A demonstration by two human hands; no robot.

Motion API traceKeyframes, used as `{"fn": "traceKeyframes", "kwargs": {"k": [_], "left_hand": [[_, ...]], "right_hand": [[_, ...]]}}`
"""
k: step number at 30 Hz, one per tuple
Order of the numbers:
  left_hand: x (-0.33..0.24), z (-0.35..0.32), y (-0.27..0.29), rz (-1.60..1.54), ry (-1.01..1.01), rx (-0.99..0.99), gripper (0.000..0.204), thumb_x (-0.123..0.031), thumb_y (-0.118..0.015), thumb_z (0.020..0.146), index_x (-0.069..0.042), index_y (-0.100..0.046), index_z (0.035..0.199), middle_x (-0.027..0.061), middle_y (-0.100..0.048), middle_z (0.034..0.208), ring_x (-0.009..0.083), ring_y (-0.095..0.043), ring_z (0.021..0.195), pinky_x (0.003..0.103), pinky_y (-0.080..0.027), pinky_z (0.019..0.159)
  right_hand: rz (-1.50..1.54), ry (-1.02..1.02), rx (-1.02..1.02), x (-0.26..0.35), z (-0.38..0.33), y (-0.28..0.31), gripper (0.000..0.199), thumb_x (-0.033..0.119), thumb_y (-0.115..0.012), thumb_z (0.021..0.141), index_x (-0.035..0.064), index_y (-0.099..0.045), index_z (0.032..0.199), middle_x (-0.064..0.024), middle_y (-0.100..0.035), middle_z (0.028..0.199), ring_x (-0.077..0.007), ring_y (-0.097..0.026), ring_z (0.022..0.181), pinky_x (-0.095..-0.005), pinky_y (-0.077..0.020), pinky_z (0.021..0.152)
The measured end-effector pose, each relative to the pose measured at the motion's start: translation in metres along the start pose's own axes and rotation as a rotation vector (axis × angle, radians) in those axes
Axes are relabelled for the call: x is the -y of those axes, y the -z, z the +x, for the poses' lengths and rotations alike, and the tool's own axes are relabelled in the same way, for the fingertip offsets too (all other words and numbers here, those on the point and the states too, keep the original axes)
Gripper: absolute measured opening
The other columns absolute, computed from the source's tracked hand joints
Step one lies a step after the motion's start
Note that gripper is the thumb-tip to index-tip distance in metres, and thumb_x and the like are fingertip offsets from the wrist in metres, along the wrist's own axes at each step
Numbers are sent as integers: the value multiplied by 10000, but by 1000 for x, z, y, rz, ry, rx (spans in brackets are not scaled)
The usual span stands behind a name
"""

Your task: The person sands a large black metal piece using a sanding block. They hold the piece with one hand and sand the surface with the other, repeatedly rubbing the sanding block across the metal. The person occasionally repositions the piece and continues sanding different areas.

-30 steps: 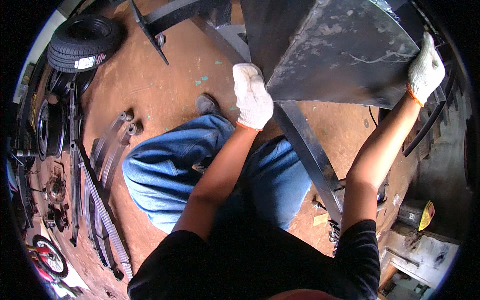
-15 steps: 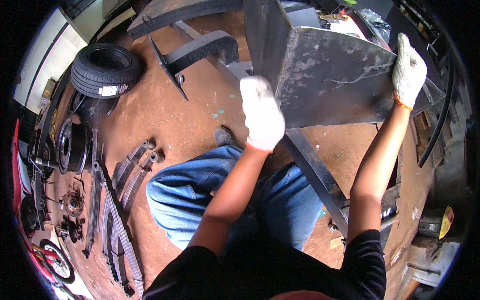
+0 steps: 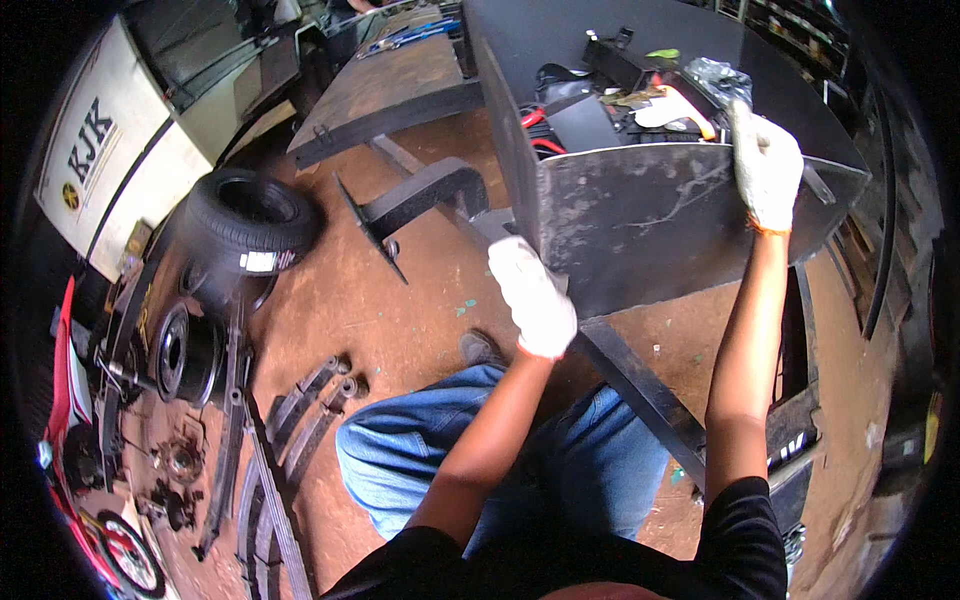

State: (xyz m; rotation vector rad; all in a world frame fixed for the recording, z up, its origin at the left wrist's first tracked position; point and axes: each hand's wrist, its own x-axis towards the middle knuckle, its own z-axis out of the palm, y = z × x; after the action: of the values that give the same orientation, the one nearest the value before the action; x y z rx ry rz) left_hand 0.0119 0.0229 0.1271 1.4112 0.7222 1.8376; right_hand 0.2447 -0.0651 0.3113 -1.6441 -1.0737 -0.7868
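A large black metal box (image 3: 640,230) with scuffed grey patches on its front panel stands before me. My right hand (image 3: 768,172), in a white knit glove with an orange cuff, is closed over the panel's top rim near its right end. Lower down, my left hand (image 3: 533,300), gloved the same way, is curled closed at the panel's lower left corner. Its fingers are partly hidden, and I cannot make out what they hold. Beneath the box a black steel beam (image 3: 645,385) slants down between my jeans and my right forearm.
Inside the box lie a clear plastic bag (image 3: 718,78) and loose tools. A curved steel arm with a plate (image 3: 425,190) sits left of the box. Further left are a tyre (image 3: 250,225), a wheel rim (image 3: 188,352), leaf springs (image 3: 310,400) and a red motorcycle (image 3: 60,370).
My view has tilted up, showing more of the box's inside. My left hand has shifted down along the box's left corner. The right hand stays on the top rim.
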Motion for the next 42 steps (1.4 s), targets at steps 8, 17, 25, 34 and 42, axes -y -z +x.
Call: {"fn": "traceKeyframes", "kwargs": {"k": [8,17,25,34,42], "left_hand": [[-87,74,-27,264,-393,-1,235,-88,-429,1058,21,-551,1227,178,-546,1150,327,-535,1077,438,-410,1014],[21,-4,-1,107,-107,2,266,-162,-395,1074,-31,-512,1274,112,-537,1242,243,-504,1182,378,-372,1092],[-65,39,-15,214,-174,9,142,-138,-444,1036,-58,-544,1099,106,-547,1059,269,-540,984,391,-438,939],[-19,46,-19,-38,-329,91,252,-94,-460,1062,-38,-490,1306,79,-550,1251,188,-526,1177,343,-421,1050],[24,0,1,-253,16,-20,73,-166,-463,1042,-100,-476,1071,33,-501,1069,137,-468,1002,319,-385,953]], "right_hand": [[28,9,-9,-4,-1,6,440,449,-642,990,30,-752,915,-149,-581,656,-204,-485,571,-334,-453,600],[11,2,15,-3,1,6,430,436,-641,994,28,-754,916,-142,-581,653,-205,-483,571,-330,-444,591],[98,-8,-12,-10,-3,0,395,395,-664,995,10,-751,980,-92,-569,653,-124,-481,621,-292,-448,618],[-4,-13,21,-14,2,7,438,422,-660,998,-10,-734,985,-70,-539,658,-118,-483,651,-283,-461,652],[16,-16,25,-15,1,0,390,365,-675,1003,-18,-732,1051,-29,-549,683,-93,-485,685,-264,-462,670]]}}
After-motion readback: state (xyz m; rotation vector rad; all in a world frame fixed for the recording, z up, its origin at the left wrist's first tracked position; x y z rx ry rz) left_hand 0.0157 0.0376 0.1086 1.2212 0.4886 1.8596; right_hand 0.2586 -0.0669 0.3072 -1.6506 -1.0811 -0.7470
